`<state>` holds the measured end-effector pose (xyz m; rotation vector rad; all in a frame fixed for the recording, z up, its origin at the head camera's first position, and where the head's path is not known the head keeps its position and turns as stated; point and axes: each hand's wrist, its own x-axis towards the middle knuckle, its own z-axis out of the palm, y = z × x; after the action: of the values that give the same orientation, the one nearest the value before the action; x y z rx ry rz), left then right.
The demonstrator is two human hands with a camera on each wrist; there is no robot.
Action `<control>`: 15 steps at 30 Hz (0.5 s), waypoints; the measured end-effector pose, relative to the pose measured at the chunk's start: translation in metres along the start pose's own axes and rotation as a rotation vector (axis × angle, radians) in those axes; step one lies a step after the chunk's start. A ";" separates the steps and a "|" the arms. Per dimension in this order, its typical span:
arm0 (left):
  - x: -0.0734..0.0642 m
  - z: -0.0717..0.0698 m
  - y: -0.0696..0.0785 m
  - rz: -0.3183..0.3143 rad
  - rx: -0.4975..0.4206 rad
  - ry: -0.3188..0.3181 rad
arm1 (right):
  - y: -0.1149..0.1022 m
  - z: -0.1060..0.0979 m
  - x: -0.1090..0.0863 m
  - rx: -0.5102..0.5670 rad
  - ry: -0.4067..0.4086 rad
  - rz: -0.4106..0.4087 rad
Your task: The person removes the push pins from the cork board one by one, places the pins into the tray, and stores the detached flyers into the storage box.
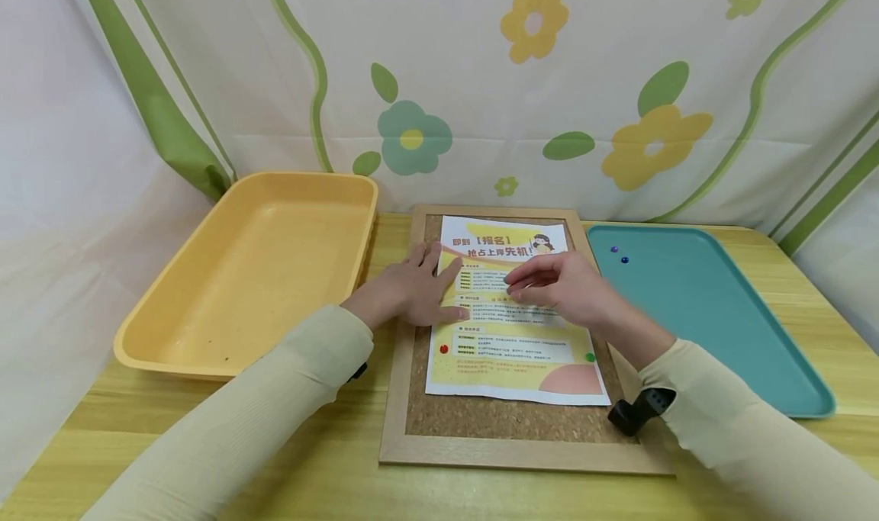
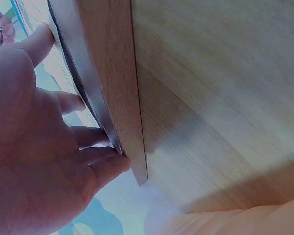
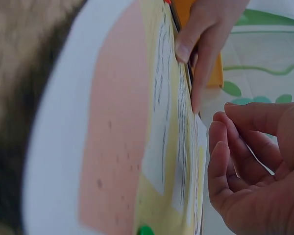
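Observation:
A yellow and white printed poster (image 1: pixel 508 368) lies on a wood-framed cork board (image 1: pixel 481 422). A red push pin (image 1: pixel 443 348) sits at its lower left and a green push pin (image 1: pixel 590 357) at its lower right. My left hand (image 1: pixel 419 292) rests on the poster's left side with fingers spread, some reaching over the board's frame. Over the middle of the poster, my right hand (image 1: pixel 563 288) pinches a small teal push pin (image 1: pixel 506 280) between thumb and fingertips. Most of that pin is hidden by the fingers.
On the left stands a deep yellow tray (image 1: pixel 275 269) with a few dark specks. A flat teal tray (image 1: pixel 721 323) lies to the right, bearing a purple push pin (image 1: pixel 614 249) and a dark blue push pin (image 1: pixel 625 260). A flowered curtain (image 1: pixel 467 71) hangs behind the wooden table (image 1: pixel 302 467).

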<state>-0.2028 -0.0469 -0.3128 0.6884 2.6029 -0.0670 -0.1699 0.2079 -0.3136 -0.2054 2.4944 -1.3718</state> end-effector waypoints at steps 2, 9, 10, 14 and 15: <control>0.001 0.000 0.000 -0.006 0.000 0.000 | -0.003 0.006 0.000 0.013 -0.020 -0.022; 0.001 -0.001 0.000 -0.010 0.006 0.000 | -0.014 0.024 -0.003 0.023 -0.122 -0.071; 0.001 -0.001 0.000 -0.009 0.007 -0.001 | -0.016 0.027 -0.004 0.019 -0.133 -0.074; 0.001 -0.002 0.000 -0.008 0.016 -0.008 | -0.021 0.038 -0.005 0.006 -0.187 -0.089; 0.001 -0.002 -0.001 -0.008 0.018 -0.010 | -0.022 0.040 -0.005 0.000 -0.203 -0.097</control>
<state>-0.2046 -0.0466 -0.3116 0.6829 2.5985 -0.0965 -0.1528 0.1650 -0.3146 -0.4474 2.3434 -1.3155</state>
